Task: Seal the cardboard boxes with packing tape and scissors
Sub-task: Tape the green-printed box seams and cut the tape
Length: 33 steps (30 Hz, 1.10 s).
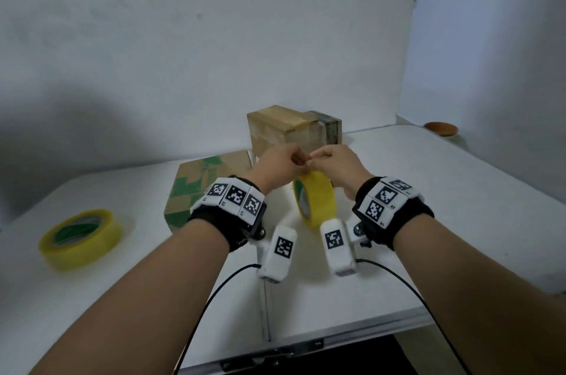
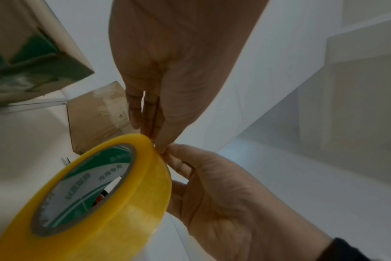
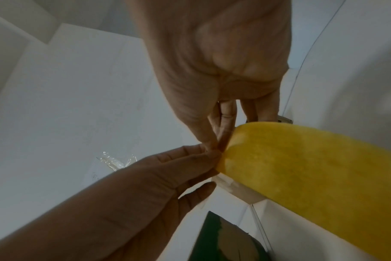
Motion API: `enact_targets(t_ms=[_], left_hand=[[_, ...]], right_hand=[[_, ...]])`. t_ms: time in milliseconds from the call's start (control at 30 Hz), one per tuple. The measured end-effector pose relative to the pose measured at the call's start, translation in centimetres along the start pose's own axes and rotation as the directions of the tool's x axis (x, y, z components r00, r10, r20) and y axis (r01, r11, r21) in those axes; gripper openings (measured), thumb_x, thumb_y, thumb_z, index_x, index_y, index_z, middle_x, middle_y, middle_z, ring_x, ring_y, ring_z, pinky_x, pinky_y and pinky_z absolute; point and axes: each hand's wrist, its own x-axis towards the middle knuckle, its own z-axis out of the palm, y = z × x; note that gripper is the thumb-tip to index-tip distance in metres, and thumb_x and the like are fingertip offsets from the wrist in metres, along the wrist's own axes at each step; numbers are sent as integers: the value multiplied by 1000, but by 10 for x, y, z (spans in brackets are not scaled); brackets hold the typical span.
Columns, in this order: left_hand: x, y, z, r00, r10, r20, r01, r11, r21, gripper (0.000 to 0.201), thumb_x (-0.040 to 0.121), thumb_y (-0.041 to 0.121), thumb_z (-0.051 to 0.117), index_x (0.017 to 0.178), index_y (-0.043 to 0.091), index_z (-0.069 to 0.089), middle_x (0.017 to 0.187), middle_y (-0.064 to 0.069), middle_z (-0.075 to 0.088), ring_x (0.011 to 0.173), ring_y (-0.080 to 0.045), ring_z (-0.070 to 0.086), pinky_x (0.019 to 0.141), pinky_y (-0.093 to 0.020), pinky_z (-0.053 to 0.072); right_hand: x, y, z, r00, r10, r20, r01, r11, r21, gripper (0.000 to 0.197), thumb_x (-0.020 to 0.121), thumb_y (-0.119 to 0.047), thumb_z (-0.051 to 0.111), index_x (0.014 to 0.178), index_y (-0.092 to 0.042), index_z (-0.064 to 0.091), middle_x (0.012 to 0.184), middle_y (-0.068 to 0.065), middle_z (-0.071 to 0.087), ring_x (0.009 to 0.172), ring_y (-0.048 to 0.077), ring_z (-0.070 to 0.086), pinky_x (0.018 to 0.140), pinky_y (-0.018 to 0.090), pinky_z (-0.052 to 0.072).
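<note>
Searching for the loose end of the yellow roll of packing tape (image 1: 315,201), I judge the task is only at its early part: no strip is pulled out yet. The brown cardboard box with green print (image 1: 202,187) lies just left of my hands, the plain brown cardboard box (image 1: 284,129) stands behind them, and whether either is already sealed I cannot tell. Scissors I cannot see clearly. My left hand (image 1: 280,166) and my right hand (image 1: 335,164) meet at the top edge of the roll, which stands on its rim over the white table (image 1: 444,221). The fingertips (image 2: 162,147) of both are curled together, pinching at the tape surface. A second yellow tape roll (image 1: 81,238) lies flat, well apart to the left.
</note>
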Motion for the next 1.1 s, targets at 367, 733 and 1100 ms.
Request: enact_targets(t_ms=[367,733,1100], left_hand=[[3,-4,-1,996,-66,-68,70,996,52,20,90,36,65,82,20,59,75,7,54,66,-5,47,52,-18,31],[-3,-6,6,990,-124,-61,112,980,-165,25,99,22,46,90,11,66,94,-6,72,89,-20,68,87,-40,54],[-9,-10,0,986,-89,-143,81,995,-58,22,95,27,58,97,15,76,86,1,74,67,-2,59,62,-11,45]], right_hand=[[-5,-8,-3,990,64,123,-72,995,63,30,93,-15,54,120,-3,61,109,5,56,85,13,51,66,25,38],[-12,13,7,992,96,86,-98,995,24,40,98,-42,51,130,-19,51,132,2,50,122,21,47,94,30,39],[-11,15,12,996,86,27,-86,996,18,19,91,-37,55,97,-24,66,108,0,65,106,21,58,95,40,48]])
